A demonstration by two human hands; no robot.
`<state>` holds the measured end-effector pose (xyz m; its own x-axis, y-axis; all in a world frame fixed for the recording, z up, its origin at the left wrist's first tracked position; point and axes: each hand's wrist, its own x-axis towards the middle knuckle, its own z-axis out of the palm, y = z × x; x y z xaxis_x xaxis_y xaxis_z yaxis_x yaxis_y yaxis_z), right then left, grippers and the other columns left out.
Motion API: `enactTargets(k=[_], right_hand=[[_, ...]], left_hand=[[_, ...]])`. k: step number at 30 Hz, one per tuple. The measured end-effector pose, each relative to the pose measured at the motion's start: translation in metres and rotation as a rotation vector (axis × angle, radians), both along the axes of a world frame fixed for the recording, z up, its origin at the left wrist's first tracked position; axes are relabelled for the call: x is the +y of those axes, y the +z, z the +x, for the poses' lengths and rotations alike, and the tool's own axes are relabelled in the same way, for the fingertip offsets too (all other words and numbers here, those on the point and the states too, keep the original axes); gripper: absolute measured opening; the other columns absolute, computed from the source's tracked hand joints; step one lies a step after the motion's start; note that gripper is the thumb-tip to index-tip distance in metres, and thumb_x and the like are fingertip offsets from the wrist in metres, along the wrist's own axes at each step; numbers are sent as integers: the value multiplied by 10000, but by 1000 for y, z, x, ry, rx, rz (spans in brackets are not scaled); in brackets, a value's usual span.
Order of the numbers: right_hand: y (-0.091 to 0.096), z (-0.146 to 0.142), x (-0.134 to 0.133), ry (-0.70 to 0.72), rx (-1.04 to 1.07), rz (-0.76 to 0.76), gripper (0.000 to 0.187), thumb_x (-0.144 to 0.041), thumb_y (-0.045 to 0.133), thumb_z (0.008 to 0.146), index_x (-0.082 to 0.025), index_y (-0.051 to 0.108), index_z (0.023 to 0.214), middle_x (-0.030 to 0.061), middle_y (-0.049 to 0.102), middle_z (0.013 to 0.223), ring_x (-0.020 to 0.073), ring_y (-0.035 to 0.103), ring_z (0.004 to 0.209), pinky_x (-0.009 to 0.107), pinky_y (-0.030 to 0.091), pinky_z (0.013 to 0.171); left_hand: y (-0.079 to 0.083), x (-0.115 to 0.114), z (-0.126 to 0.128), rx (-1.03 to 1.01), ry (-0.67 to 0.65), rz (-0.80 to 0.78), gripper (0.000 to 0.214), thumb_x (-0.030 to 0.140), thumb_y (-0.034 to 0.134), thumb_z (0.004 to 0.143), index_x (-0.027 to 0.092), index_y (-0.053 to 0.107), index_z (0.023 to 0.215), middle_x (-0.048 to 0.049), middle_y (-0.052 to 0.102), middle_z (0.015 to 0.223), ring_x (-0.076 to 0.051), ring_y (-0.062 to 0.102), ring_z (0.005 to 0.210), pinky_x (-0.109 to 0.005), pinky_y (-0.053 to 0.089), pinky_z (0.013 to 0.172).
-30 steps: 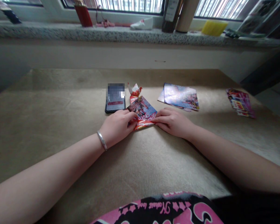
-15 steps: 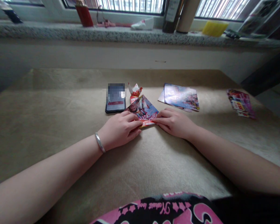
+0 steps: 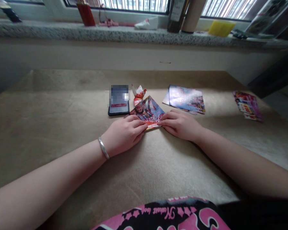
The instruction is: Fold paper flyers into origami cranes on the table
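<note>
A colourful printed sheet of paper, folded into a pointed shape, lies on the tan table. My left hand, with a silver bracelet at the wrist, has its fingers closed on the sheet's near left edge. My right hand pinches the near right corner with fingers pressed together. A small folded red and white paper figure stands just behind the sheet.
A dark phone lies left of the sheet. A stack of printed sheets lies to the right, and more printed paper sits near the table's right edge. The stone windowsill behind carries a red holder, bottles and a yellow object.
The folded sheet has been raised and pushed away, so its point stands higher. My left hand slid right along the near edge towards my right hand.
</note>
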<state>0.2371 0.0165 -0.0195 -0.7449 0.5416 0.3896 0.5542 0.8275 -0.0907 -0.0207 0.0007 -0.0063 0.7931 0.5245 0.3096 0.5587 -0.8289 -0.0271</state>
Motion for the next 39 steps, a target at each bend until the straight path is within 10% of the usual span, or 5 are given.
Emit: enactTargets(k=[39], right_hand=[[-1,-4,-1,-52,-32,32,245,-240,498,904,-220,725,994,69,686,918,181,581,835,306,464,729]], left_hand=[[2,0,4,98,45,99,304,298,439,933,174,633,1132,-77,629,920,-209,548,873,-343,488,817]])
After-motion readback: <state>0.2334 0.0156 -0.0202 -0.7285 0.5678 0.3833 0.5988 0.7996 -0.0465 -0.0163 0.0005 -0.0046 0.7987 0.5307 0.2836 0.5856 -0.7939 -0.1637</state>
